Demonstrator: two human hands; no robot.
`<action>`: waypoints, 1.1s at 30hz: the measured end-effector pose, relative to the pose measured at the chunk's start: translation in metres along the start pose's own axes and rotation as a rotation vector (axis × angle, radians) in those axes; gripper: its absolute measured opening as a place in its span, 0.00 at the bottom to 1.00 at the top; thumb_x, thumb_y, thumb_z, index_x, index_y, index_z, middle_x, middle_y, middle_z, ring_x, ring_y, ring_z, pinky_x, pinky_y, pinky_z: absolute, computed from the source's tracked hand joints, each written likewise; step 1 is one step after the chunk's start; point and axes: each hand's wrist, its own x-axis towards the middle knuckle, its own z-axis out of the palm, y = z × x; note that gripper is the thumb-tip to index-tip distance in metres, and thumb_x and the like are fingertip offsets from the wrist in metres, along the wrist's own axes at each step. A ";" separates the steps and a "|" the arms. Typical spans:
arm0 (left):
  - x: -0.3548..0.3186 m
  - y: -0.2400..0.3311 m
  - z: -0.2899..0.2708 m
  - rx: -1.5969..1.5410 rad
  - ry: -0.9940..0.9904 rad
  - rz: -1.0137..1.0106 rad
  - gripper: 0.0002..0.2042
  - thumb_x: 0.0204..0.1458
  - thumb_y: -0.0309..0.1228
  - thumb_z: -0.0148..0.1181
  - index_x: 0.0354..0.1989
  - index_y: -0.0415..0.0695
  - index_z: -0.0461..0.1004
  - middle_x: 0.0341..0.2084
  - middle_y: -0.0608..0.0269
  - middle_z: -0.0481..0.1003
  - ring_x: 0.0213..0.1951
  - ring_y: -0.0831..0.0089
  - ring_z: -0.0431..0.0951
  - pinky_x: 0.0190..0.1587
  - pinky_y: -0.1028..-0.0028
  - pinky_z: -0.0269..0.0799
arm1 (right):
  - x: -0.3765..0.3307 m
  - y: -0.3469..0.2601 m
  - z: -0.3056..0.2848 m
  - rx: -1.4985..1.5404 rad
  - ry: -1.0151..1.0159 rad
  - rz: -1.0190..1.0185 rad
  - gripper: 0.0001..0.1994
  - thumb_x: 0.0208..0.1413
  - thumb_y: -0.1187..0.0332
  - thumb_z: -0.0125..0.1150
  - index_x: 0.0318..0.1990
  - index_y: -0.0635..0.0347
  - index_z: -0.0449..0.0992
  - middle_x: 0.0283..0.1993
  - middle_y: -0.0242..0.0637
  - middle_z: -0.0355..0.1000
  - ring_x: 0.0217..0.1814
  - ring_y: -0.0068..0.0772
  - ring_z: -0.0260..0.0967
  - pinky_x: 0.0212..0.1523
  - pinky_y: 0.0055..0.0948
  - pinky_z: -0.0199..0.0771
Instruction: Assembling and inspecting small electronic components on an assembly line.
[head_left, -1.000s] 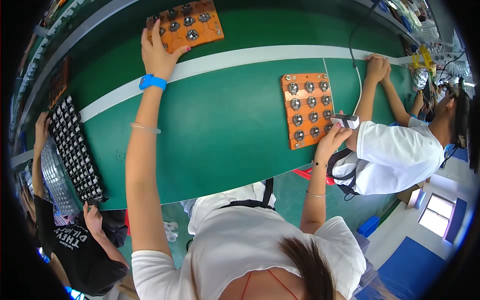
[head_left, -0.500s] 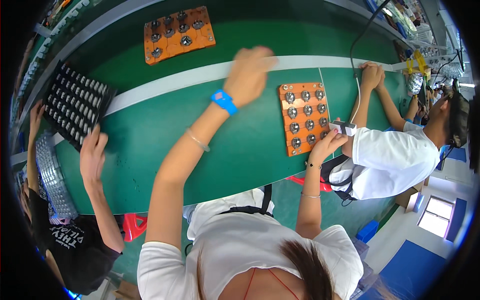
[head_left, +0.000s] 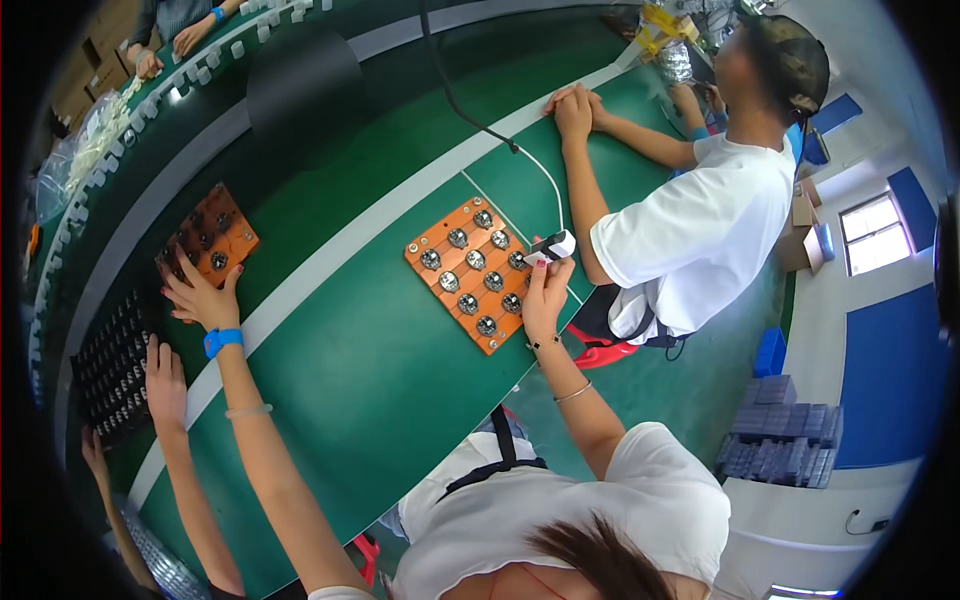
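Note:
My left hand (head_left: 207, 297) reaches far left with its fingers spread, fingertips at the near edge of an orange fixture plate (head_left: 238, 238) that carries several round metal parts. Whether it grips the plate I cannot tell. In my right hand (head_left: 543, 298) is a small white-and-black corded device (head_left: 552, 247), pinched at the right edge of a second orange fixture plate (head_left: 425, 255). That plate lies tilted on the green table, with rows of round metal parts set in it.
A co-worker's hand (head_left: 166, 385) rests by a black tray (head_left: 95, 350) of small parts, left of my left hand. To the right sits a person in a white shirt (head_left: 700, 225), hands clasped on the table (head_left: 340, 400). A dark cable (head_left: 440, 85) hangs across the middle.
My view has turned leftward. My left hand has gone from above the middle of the table to the far-left fixture plate. The co-worker's black tray has moved beyond the white strip.

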 end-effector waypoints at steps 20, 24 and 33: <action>-0.067 0.158 -0.077 -0.773 -0.942 0.298 0.16 0.58 0.28 0.45 0.54 0.40 0.67 0.58 0.50 0.64 0.61 0.56 0.62 0.63 0.66 0.55 | 0.027 -0.027 0.091 0.505 -1.134 0.127 0.16 0.63 0.71 0.45 0.55 0.66 0.54 0.56 0.45 0.68 0.49 0.32 0.72 0.52 0.30 0.69; -0.084 0.139 -0.125 -0.844 -0.949 0.140 0.15 0.60 0.29 0.44 0.52 0.38 0.69 0.53 0.50 0.68 0.59 0.56 0.65 0.61 0.66 0.58 | 0.012 -0.028 0.099 0.640 -1.218 0.223 0.19 0.65 0.66 0.42 0.58 0.64 0.50 0.60 0.51 0.62 0.49 0.33 0.70 0.54 0.33 0.69; -0.133 0.095 -0.172 -0.564 -0.773 0.098 0.20 0.42 0.25 0.66 0.47 0.44 0.74 0.47 0.59 0.73 0.53 0.59 0.69 0.56 0.64 0.64 | -0.008 -0.035 0.111 0.794 -1.353 0.270 0.23 0.66 0.63 0.42 0.63 0.63 0.47 0.61 0.51 0.61 0.50 0.33 0.70 0.54 0.33 0.69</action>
